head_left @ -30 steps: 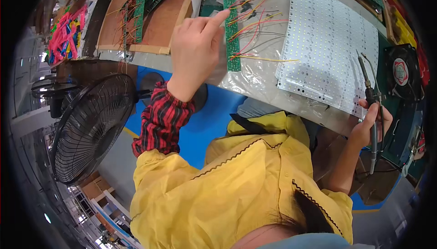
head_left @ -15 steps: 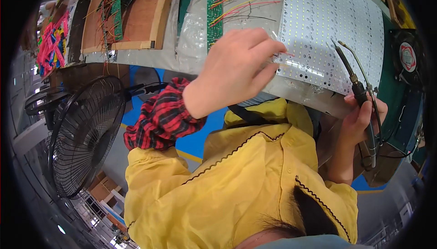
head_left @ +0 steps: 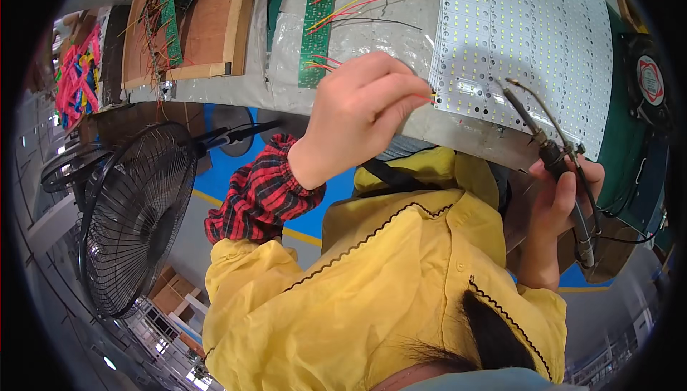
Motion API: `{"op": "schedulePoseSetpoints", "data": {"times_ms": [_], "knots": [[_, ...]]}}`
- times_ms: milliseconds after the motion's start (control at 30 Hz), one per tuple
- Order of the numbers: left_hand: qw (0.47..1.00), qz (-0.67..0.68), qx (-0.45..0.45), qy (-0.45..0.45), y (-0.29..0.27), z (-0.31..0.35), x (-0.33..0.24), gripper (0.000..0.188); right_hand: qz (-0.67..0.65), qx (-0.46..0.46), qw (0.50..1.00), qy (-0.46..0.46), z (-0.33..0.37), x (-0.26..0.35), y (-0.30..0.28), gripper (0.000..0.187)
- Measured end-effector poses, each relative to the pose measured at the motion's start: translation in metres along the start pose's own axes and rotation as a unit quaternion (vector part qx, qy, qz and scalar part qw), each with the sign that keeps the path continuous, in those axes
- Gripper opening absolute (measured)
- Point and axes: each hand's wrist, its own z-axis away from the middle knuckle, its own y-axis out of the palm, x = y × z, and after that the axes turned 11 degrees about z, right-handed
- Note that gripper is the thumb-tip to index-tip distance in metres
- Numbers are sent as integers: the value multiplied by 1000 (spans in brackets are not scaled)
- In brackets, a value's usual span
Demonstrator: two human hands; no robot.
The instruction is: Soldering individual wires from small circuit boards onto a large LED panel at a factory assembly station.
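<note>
Glossy LED boards [head_left: 529, 33] here; left of them, crinkled, shiny plastic sheeting [head_left: 386, 44], farther left a smooth wooden tray [head_left: 207, 19]; at their near edge, a soldering iron [head_left: 549, 153], matt grip [head_left: 580, 223], metal tube [head_left: 544, 110].

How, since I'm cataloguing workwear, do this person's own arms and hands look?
The left yellow sleeve meets a red-and-black checked oversleeve, gathered at the wrist. The right yellow sleeve stops near the elbow, leaving the right forearm uncovered, with no matching checked piece. The left hand and right hand are both bare.
</note>
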Motion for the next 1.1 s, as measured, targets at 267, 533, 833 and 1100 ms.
{"op": "schedulePoseSetpoints", "data": {"times_ms": [267,533,833,1100], "knots": [[989,73,-6,-127,7,1,-3,10,-3,61,991,115,5,20,19,22],[998,20,-18,-56,11,2,3,9,12,88,991,102,1,21,23,19],[999,-3,-32,-28,13,3,6,10,33,94,990,99,1,20,27,17],[999,5,-35,-29,14,3,5,10,3,62,994,90,2,20,22,20]]}}
